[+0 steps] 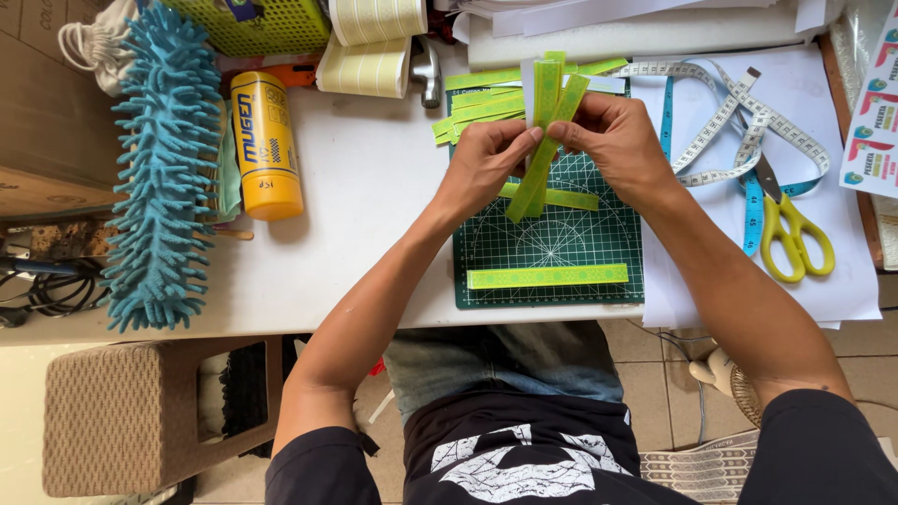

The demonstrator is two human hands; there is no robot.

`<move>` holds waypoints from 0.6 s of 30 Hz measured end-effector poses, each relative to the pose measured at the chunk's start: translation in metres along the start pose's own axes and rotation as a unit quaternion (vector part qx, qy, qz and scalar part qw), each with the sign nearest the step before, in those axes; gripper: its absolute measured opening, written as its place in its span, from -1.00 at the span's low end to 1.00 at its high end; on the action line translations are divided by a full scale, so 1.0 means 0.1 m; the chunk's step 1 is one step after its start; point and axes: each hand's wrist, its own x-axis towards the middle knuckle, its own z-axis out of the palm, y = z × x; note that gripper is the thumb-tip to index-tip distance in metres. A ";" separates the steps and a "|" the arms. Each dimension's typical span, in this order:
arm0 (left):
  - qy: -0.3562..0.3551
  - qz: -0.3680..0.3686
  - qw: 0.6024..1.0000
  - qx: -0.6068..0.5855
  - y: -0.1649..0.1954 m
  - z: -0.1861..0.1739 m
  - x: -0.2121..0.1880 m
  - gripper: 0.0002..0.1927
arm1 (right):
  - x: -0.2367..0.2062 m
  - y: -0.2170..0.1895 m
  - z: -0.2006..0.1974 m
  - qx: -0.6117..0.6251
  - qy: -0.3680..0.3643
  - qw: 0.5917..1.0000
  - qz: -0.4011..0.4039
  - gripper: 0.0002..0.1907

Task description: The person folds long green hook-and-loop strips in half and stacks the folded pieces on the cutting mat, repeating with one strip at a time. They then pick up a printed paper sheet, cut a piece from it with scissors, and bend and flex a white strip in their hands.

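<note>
My left hand and my right hand meet over a green cutting mat and pinch a small bundle of long green paper strips between them. The strips stand up and fan out above my fingers, and their lower ends hang down to the mat. One green strip lies flat near the mat's front edge, another lies under the hands. Several more green strips are piled at the mat's far edge.
Yellow-handled scissors and a coiled measuring tape lie on white paper at the right. A yellow can and a blue fluffy duster lie at the left. A green basket and paper rolls stand at the back.
</note>
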 end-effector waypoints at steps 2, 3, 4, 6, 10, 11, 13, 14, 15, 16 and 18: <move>0.016 0.005 1.000 0.016 0.00 0.00 0.00 -0.67 | 0.01 0.00 -0.01 0.008 0.001 1.000 0.008 -0.79; 0.018 0.011 1.000 0.018 0.00 0.00 0.00 -0.68 | 0.01 0.00 -0.01 0.015 0.002 1.000 0.007 -0.79; 0.021 0.017 0.999 0.019 0.00 0.00 0.00 -0.68 | 0.01 0.01 -0.01 0.022 0.002 1.000 0.006 -0.80; 0.019 0.016 0.999 0.021 -0.01 -0.01 0.00 -0.69 | 0.01 0.03 0.00 0.029 0.004 1.000 0.003 -0.81; 0.019 0.014 1.000 0.015 -0.08 -0.01 0.00 -0.69 | 0.02 0.08 -0.02 0.038 0.024 0.999 0.011 -0.83; 0.025 0.026 0.999 0.028 -0.10 0.00 0.00 -0.68 | 0.03 0.10 -0.02 0.044 0.031 0.998 0.017 -0.83; 0.037 0.049 0.997 0.052 -0.16 0.00 0.02 -0.66 | 0.04 0.10 -0.04 0.081 0.050 0.995 0.026 -0.85; 0.036 0.050 0.998 0.009 -0.18 -0.02 0.04 -0.68 | 0.05 0.10 -0.05 0.099 0.059 0.993 0.030 -0.85; 0.035 0.052 0.997 -0.034 -0.20 -0.04 0.06 -0.69 | 0.05 0.09 -0.07 0.121 0.046 0.991 0.029 -0.86; 0.034 0.054 0.995 -0.078 -0.21 -0.05 0.07 -0.68 | 0.05 0.08 -0.08 0.142 0.032 0.989 0.028 -0.87; 0.020 0.012 0.993 -0.118 -0.21 -0.08 0.05 -0.72 | 0.04 0.07 -0.08 0.146 0.008 0.989 0.027 -0.84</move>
